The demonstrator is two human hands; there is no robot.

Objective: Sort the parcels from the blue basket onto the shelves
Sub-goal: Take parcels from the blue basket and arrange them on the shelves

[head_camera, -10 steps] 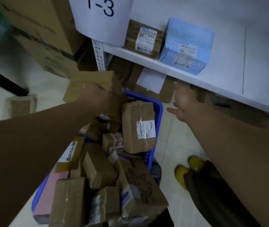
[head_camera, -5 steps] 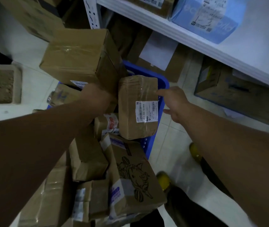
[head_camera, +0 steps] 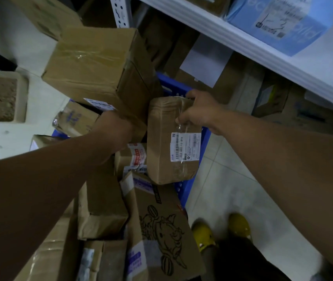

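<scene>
As the left hand holds a carton, parcels crowd the basket.

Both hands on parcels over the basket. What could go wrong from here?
The left hand carries the big box alone, by its near lower corner; it could tip and drop onto the pile.
The right hand grips only the top end of the upright parcel, over glossy tape; it might slip.
That parcel stands at the blue basket rim; a fumble could send it to the floor.
</scene>
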